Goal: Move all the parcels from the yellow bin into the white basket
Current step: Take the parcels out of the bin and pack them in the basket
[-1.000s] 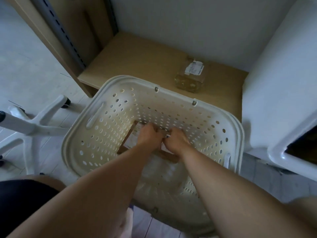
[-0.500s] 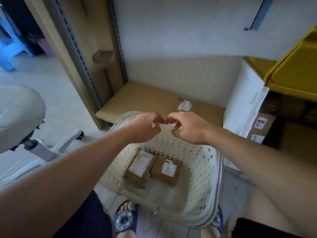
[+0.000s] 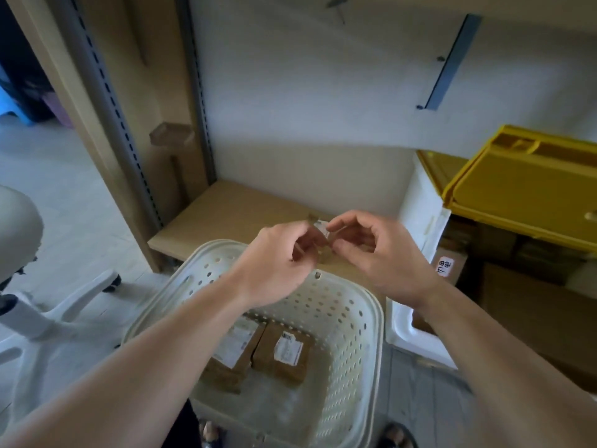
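Where lying flat, parcels [image 3: 258, 352] lengthwise toward shelf [image 3: 226, 211].

Item one: a pink-edged white sticker [image 3: 445, 267] on the brown carton [image 3: 452, 270] to my right, under the yellow bin [image 3: 517, 195], carries dark handwritten characters, too small and tilted for me to read for certain. Item two: white shipping labels sit on the two parcels in the white basket [image 3: 365, 318] below my arms, the left parcel [image 3: 231, 354] and the right parcel [image 3: 286, 354], with printed lines and dark blocks that are too blurred to read. Item three: a further white label [image 3: 321, 229] shows between my hands on the shelf behind them, its print likewise unreadable.
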